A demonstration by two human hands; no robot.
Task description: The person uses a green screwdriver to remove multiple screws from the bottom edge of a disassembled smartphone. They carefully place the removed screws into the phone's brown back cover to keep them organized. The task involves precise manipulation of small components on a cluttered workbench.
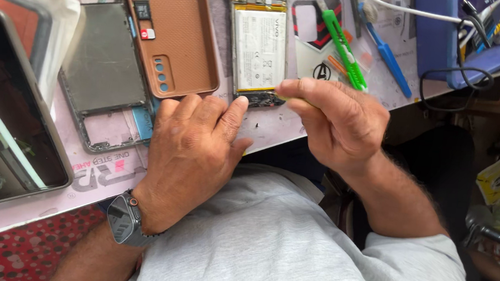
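Your grey shirt (277, 245) fills the near foreground, with a grey smartwatch (124, 219) on your left wrist. Your left hand (192, 147) lies palm down on the counter (34, 194) edge, fingers loosely spread and gripping nothing; the fingertips rest just below the opened phone (260, 45). Your right hand (336, 121) is curled closed at the phone's bottom right corner, pinched on something the fingers hide, so you cannot tell what it grips.

The opened phone lies back-up with its cover off. A white battery (260, 48) fills most of the frame, circuit board shows at the top, and the dark bottom edge looks crumbled and dirty; small black specks lie on the counter below it.

Left of the phone: a tan phone back case (175, 31), inside up, and next to it a grey phone mid-frame (103, 64). A dark glossy screen panel (5, 113) sits at far left. Right of the phone: a green utility knife (343, 43) and a blue plastic tool (390, 59), then a blue tray (446, 37) with black cables (456, 86).
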